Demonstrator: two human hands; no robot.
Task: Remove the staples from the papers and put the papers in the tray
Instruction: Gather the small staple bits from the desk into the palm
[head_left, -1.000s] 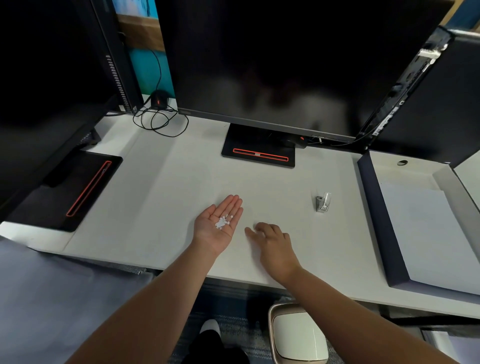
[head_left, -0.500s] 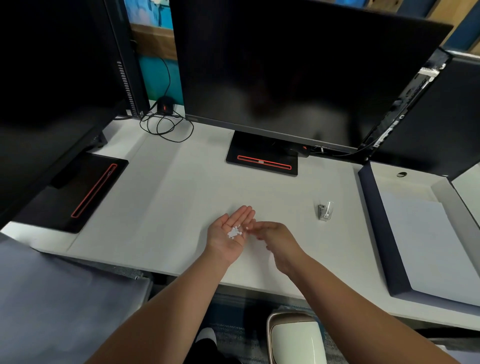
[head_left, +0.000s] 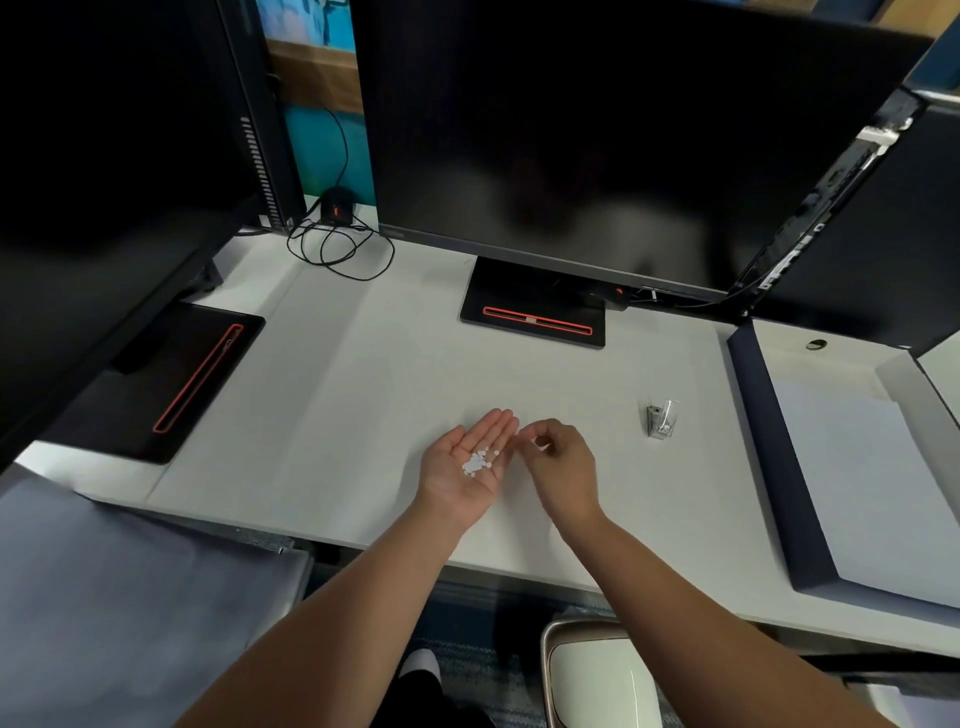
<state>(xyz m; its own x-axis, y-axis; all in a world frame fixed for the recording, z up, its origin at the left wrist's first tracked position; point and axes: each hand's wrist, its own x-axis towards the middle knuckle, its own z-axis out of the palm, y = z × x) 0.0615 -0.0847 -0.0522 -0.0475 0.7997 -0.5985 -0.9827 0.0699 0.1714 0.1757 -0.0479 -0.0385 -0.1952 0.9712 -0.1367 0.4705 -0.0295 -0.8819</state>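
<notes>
Fingers (head_left: 496, 423) of left hand (head_left: 462, 467): extended flat, palm up, cradling small white bits (head_left: 477, 461). Right hand (head_left: 561, 465): fingers curled, tips pinched together beside it; any content indiscernible. Papers (head_left: 878, 493) lie in tray (head_left: 769, 452).

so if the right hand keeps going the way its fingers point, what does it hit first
Most likely the left hand: the right hand points its pinched fingertips at the open palm's fingers, almost touching, though depth is unclear.

An office: dark monitors (head_left: 597, 135) stand along a white desk (head_left: 374, 395) with cables (head_left: 337, 249).
</notes>
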